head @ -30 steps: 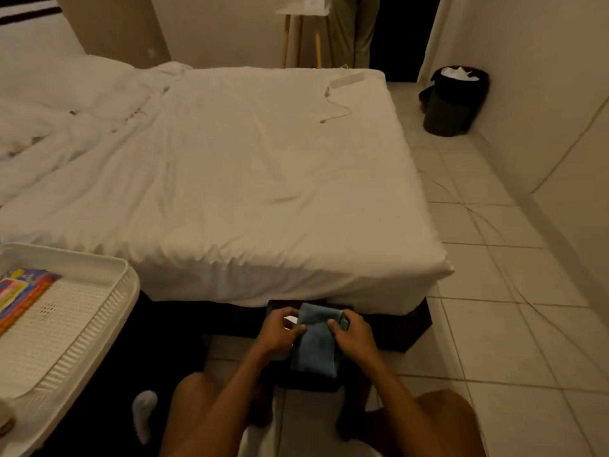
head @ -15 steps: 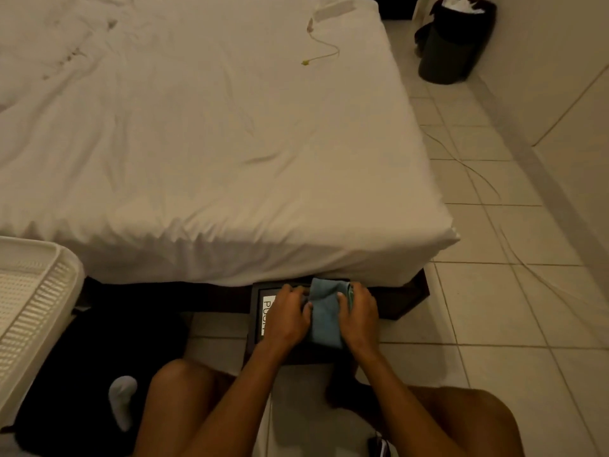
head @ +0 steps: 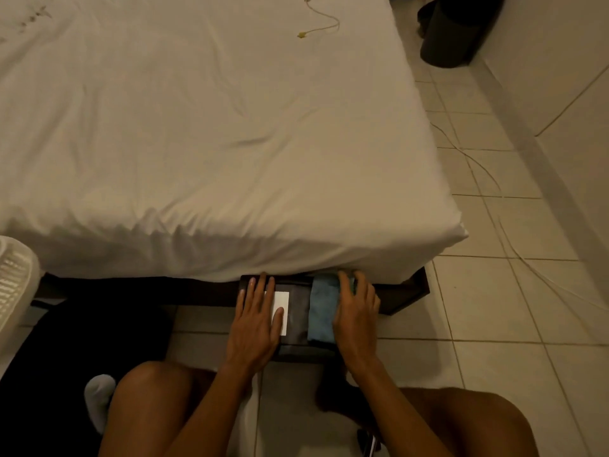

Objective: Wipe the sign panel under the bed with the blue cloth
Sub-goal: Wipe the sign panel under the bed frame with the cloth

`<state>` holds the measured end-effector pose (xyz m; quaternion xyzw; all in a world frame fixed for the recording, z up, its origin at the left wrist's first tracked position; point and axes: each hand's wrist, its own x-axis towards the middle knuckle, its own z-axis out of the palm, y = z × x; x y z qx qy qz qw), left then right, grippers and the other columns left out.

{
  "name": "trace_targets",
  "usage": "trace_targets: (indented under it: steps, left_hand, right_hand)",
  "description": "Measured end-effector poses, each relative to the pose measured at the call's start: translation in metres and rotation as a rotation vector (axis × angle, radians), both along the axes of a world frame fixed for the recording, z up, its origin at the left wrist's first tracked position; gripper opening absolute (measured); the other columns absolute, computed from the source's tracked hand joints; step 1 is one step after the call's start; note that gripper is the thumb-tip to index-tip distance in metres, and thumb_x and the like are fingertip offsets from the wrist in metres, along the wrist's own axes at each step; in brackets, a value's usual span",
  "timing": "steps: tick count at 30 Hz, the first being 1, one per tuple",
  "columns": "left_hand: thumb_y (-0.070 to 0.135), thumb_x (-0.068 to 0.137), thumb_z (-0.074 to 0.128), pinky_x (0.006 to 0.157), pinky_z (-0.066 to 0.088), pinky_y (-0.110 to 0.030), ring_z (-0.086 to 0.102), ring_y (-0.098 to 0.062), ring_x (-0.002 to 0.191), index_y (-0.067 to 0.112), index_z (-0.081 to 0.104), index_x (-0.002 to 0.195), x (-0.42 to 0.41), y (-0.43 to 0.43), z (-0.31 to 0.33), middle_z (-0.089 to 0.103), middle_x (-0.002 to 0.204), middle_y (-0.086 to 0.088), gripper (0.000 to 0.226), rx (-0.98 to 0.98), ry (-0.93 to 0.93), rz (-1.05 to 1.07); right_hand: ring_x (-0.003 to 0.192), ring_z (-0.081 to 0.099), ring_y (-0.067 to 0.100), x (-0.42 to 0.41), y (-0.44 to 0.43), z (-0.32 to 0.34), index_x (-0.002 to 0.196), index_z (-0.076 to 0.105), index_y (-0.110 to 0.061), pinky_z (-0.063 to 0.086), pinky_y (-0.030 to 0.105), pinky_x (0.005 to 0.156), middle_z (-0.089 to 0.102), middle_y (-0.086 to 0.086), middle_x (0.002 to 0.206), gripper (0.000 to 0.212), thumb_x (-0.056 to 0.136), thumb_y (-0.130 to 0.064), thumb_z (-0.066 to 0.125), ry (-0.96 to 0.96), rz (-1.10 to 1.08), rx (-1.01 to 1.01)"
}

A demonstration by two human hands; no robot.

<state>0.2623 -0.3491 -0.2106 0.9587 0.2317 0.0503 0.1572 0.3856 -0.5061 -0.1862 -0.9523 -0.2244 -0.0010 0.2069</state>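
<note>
A dark sign panel [head: 298, 319] with a white label lies on the floor tiles, its far edge under the foot of the bed [head: 214, 127]. My left hand [head: 258, 319] rests flat on the panel's left part, fingers spread, partly covering the white label. The folded blue cloth [head: 321, 313] lies on the panel's right part. My right hand [head: 357, 313] presses on the cloth's right side, fingers curled over its far edge.
A white slotted basket [head: 14, 288] stands at the left edge. A dark bag or mat [head: 82, 351] lies on the floor at left, with a white sock [head: 99, 395] by my knee. A black bin [head: 451, 37] stands far right; thin cables [head: 487, 179] cross the tiles.
The view tilted down and closer. My hands moved apart: the left now lies flat on the panel's left, the right slid the cloth to the right, which uncovered the white label.
</note>
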Motion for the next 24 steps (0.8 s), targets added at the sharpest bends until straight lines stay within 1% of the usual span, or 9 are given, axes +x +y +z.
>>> trace_targets:
  steps: [2,4,6,8,9,11,15,20,24]
  left_hand:
    - [0.044,0.1,0.023,0.124,-0.002,-0.031,0.01,-0.022,0.153,0.012,0.024,0.156,0.001,-0.001,-0.001,0.016,0.165,-0.007,0.064,-0.014,-0.008,0.002]
    - [0.042,0.1,0.026,0.125,0.001,-0.034,0.008,-0.021,0.154,0.012,0.022,0.156,0.001,0.0,-0.001,0.014,0.165,-0.007,0.064,-0.011,-0.011,-0.008]
    - [0.043,0.1,0.026,0.126,0.003,-0.038,0.005,-0.021,0.154,0.013,0.018,0.157,0.001,0.0,-0.001,0.01,0.166,-0.006,0.065,-0.004,-0.006,-0.019]
    - [0.044,0.099,0.024,0.126,0.002,-0.039,0.0,-0.02,0.155,0.014,0.013,0.158,0.0,-0.001,-0.001,0.004,0.167,-0.005,0.067,-0.016,0.001,-0.024]
    - [0.044,0.099,0.024,0.126,0.001,-0.039,0.0,-0.02,0.155,0.014,0.012,0.158,0.0,-0.001,-0.001,0.003,0.167,-0.005,0.067,-0.018,-0.001,-0.024]
    - [0.044,0.099,0.024,0.125,-0.002,-0.037,-0.001,-0.02,0.155,0.013,0.01,0.158,0.002,-0.002,-0.001,0.001,0.167,-0.006,0.068,-0.026,0.003,-0.031]
    - [0.043,0.099,0.025,0.124,-0.008,-0.03,-0.004,-0.019,0.155,0.012,0.009,0.158,0.004,-0.004,-0.002,0.001,0.167,-0.009,0.069,-0.029,0.002,-0.049]
    - [0.044,0.098,0.027,0.126,-0.003,-0.035,-0.006,-0.017,0.154,0.016,0.007,0.158,0.004,-0.001,-0.002,-0.002,0.167,-0.007,0.07,-0.04,-0.006,-0.049]
    - [0.044,0.097,0.03,0.126,0.004,-0.038,-0.003,-0.016,0.155,0.017,0.009,0.158,0.001,-0.002,-0.006,0.002,0.167,-0.006,0.07,-0.061,-0.017,-0.027]
  right_hand:
    - [0.124,0.046,0.042,-0.009,0.002,-0.005,0.134,0.053,-0.008,0.044,0.054,0.098,0.049,0.024,0.136,0.064,0.075,-0.01,0.076,-0.013,0.053,-0.028]
    - [0.133,0.038,0.042,-0.015,0.002,-0.007,0.138,0.048,-0.008,0.035,0.057,0.107,0.043,0.024,0.143,0.049,0.093,-0.029,0.053,0.02,0.038,-0.016]
    - [0.143,0.02,0.038,-0.02,0.004,-0.002,0.146,0.036,-0.011,0.014,0.051,0.118,0.029,0.022,0.153,0.061,0.099,-0.048,0.027,0.102,0.018,-0.01]
    - [0.147,0.004,0.034,-0.023,0.01,0.002,0.152,0.021,-0.012,-0.003,0.043,0.118,0.013,0.019,0.159,0.076,0.095,-0.062,0.025,0.166,0.019,-0.014]
    - [0.147,-0.001,0.033,-0.023,0.013,0.004,0.153,0.016,-0.012,-0.006,0.043,0.118,0.007,0.019,0.16,0.081,0.093,-0.065,0.027,0.174,0.022,-0.024]
    - [0.147,-0.003,0.034,-0.023,0.018,0.004,0.153,0.011,-0.011,-0.003,0.046,0.119,0.004,0.021,0.16,0.086,0.091,-0.067,0.029,0.178,0.023,-0.057]
    - [0.146,0.004,0.039,-0.022,0.014,-0.005,0.153,0.014,-0.014,0.006,0.051,0.119,0.012,0.02,0.159,0.079,0.093,-0.061,0.033,0.188,-0.003,-0.054]
    - [0.146,0.008,0.037,-0.026,0.012,-0.005,0.153,0.014,-0.016,0.012,0.049,0.119,0.013,0.017,0.16,0.071,0.095,-0.053,0.034,0.175,0.01,-0.003]
    - [0.148,-0.004,0.026,-0.041,0.001,-0.009,0.155,0.006,-0.018,0.011,0.045,0.12,0.002,0.009,0.162,0.073,0.095,-0.049,0.034,0.149,0.029,0.035]
